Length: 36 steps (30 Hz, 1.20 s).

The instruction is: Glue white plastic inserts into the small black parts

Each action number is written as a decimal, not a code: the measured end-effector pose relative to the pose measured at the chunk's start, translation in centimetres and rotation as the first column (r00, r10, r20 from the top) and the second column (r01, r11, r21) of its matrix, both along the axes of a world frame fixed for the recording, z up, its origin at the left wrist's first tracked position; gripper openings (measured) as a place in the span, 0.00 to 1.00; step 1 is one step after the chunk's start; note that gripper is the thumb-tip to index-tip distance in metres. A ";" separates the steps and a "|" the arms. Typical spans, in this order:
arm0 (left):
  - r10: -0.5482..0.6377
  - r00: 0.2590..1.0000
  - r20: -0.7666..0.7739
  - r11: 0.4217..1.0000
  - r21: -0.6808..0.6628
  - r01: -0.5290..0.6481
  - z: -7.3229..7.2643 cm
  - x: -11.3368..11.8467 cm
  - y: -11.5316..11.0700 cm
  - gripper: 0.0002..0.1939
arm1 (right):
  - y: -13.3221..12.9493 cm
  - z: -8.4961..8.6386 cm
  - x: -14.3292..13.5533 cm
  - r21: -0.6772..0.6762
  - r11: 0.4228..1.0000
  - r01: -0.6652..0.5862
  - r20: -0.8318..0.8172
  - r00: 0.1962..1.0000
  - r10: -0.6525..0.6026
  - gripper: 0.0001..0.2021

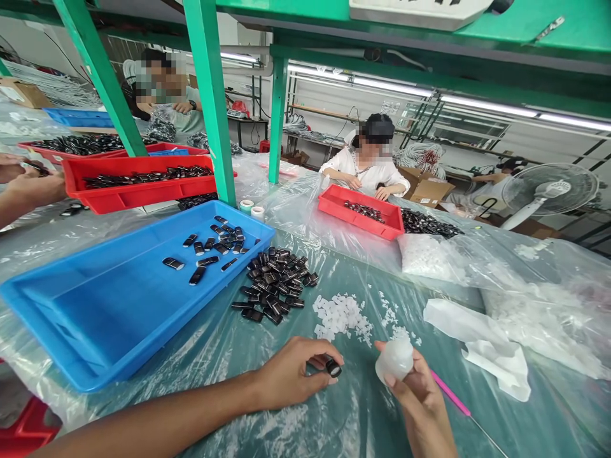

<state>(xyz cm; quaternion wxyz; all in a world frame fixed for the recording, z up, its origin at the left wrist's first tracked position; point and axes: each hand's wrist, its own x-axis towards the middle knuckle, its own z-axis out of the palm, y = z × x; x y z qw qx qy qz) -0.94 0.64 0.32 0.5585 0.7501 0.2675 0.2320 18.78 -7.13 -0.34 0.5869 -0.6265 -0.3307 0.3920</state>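
My left hand is closed in a pinch on a small black part with a pale end facing me. In my right hand is a small whitish, translucent squeeze bottle, held by thumb and fingers. Just beyond my hands lies a heap of small white pieces, with more scattered to its right. Farther back, a pile of black parts rests beside the blue tray, which has several similar parts in its far end. A pink-handled tool with a thin metal shaft lies right of my right hand.
Plastic sheeting covers the green table. White crumpled material and bags of white pieces lie at right. Red trays of black parts stand beyond. Green posts rise behind the blue tray. Other people work around; one's hands show at far left.
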 end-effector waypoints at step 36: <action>0.008 0.996 0.093 0.984 -0.177 0.009 -0.9 0.1 0.4 0.14 | 0.3 1.3 7.6 0.114 0.916 0.385 0.463 0.795 -0.392 0.17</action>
